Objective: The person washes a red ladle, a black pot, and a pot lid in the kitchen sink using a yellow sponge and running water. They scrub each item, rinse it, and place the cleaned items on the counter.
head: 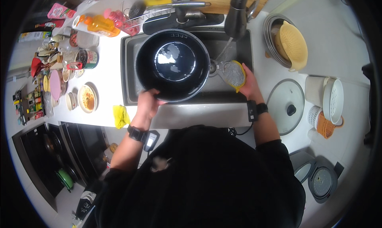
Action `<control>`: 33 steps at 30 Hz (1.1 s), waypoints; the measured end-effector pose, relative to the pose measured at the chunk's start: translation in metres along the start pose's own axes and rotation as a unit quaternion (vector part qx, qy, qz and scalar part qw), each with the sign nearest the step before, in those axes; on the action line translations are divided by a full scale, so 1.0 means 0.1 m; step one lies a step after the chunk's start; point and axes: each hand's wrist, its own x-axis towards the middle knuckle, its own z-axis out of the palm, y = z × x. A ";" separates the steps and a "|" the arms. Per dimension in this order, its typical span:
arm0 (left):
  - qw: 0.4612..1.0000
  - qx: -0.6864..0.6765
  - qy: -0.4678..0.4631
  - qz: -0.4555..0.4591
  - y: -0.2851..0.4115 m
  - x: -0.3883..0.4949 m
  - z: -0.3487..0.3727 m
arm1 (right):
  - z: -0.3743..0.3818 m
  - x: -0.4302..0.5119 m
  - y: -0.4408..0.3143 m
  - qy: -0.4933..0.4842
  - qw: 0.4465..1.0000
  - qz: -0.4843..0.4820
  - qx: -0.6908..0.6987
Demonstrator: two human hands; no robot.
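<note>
My left hand [147, 102] grips the near rim of a large dark pot [173, 89], which is tilted over the left part of the grey sink [128, 99]. In my right hand [250, 85] is a small yellow-edged scrubber [235, 74] with a pale mesh-like face, held in the right part of the sink. Water runs from the dark faucet [237, 22] just beyond it. The sink drain [213, 68] shows between the pot and the scrubber. A yellow-green cloth [121, 116] lies on the counter edge left of my left hand.
Right of the sink are nested metal bowls with a yellow colander [294, 46], a glass lid [283, 114] and a white perforated basket [333, 101]. Behind the sink stand an orange soap bottle [103, 25] and a wire rack [149, 16]. A stained bowl [87, 99] sits at left.
</note>
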 end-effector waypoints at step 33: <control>0.986 -0.149 -0.025 -0.069 0.01 0.03 -0.12 | -0.61 0.85 0.18 0.094 0.270 -0.076 -0.955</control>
